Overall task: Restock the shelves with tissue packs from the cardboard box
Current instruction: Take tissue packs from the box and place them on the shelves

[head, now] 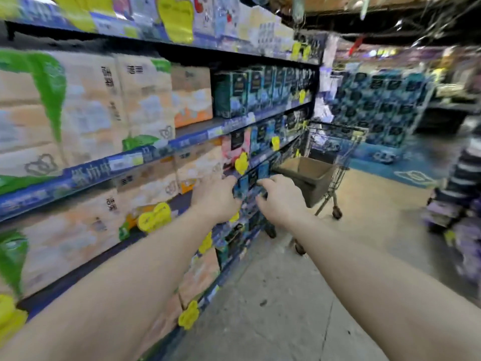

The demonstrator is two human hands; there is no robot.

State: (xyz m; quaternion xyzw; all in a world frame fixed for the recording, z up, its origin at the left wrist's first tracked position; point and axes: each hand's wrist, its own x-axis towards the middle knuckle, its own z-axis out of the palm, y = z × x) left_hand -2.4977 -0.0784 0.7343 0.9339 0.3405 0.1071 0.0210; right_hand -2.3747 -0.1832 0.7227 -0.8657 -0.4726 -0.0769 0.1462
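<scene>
A dark blue tissue pack (250, 181) is held between both hands at the front of the shelving (145, 155), at the level of a lower shelf. My left hand (216, 195) grips its left side and my right hand (278, 196) grips its right side, fingers curled over the pack. The open cardboard box (307, 175) sits in a wire shopping cart (335, 152) just beyond my hands, beside the shelves. The frame is blurred, so the pack's print is unreadable.
Shelves on the left hold beige and green tissue bundles (86, 108) and dark blue packs (260, 89), with yellow price tags (241, 162) hanging out. A stacked blue display (382, 105) stands behind the cart. A person in striped clothing (460, 178) is at the right. Concrete floor lies below.
</scene>
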